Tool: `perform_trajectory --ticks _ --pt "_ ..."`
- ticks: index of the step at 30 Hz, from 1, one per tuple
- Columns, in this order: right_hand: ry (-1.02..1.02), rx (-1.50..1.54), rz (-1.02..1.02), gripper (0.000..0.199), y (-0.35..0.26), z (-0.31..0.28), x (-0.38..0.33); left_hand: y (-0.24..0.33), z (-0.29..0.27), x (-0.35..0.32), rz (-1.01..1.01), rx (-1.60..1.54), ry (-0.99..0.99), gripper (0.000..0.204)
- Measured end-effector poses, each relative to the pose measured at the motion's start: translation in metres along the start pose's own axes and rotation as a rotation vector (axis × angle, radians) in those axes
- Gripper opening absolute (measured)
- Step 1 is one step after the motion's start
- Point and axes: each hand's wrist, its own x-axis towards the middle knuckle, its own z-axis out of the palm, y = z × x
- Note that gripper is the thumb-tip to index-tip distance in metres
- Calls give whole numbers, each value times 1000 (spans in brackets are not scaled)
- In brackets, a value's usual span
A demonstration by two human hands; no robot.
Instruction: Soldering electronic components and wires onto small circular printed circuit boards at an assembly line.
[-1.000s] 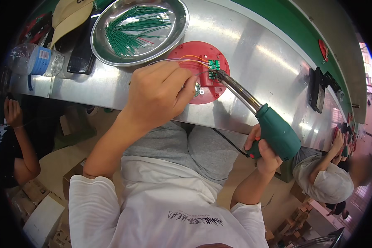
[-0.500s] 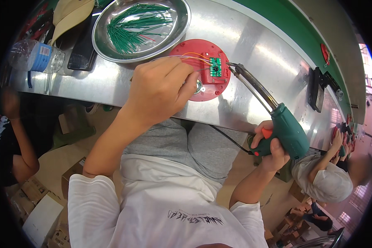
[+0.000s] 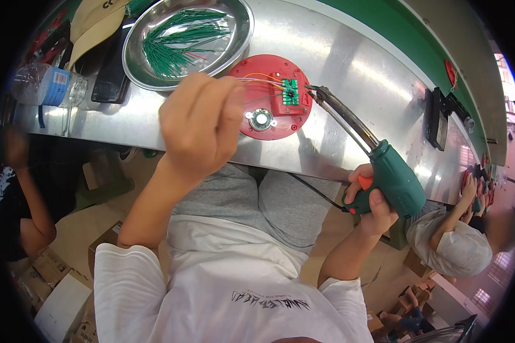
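A round red plastic housing (image 3: 294, 123) lies on the metal bench, with a small green circuit board (image 3: 290, 93) and a round silver speaker-like part (image 3: 261, 119) on it. Orange, yellow and pale wires (image 3: 263, 80) run from the board to the left. My left hand (image 3: 200, 123) hovers over the housing's left side, fingers pinched; a thin dark wire (image 3: 260, 97) stretches from the board toward its fingertips. My right hand (image 3: 375, 200) grips a green soldering gun (image 3: 397, 180) by its handle, forefinger near the orange trigger. Its tip is just right of the board, over the housing's edge.
An oval steel bowl (image 3: 245, 34) of green wires stands behind my left hand. Farther left are a plastic bottle (image 3: 54, 86), a black flat object (image 3: 110, 83) and a tan cap (image 3: 94, 26). Black objects (image 3: 438, 123) lie at right. Other people sit on both sides.
My left hand has drawn back left and lifted, uncovering the round silver part. The housing sits slightly farther left in view. The soldering gun has barely shifted.
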Motion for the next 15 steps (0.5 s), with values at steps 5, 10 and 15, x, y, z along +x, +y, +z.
perform_trajectory --ticks 5,10,15 --pt "13 14 25 50 2 1 -1 14 -1 -1 4 -25 20 29" --pt "-2 -23 57 51 5 1 -5 16 10 -2 13 -95 -143 32" --pt "58 -24 99 46 1 5 -11 20 15 -1 -33 -57 -157 23"
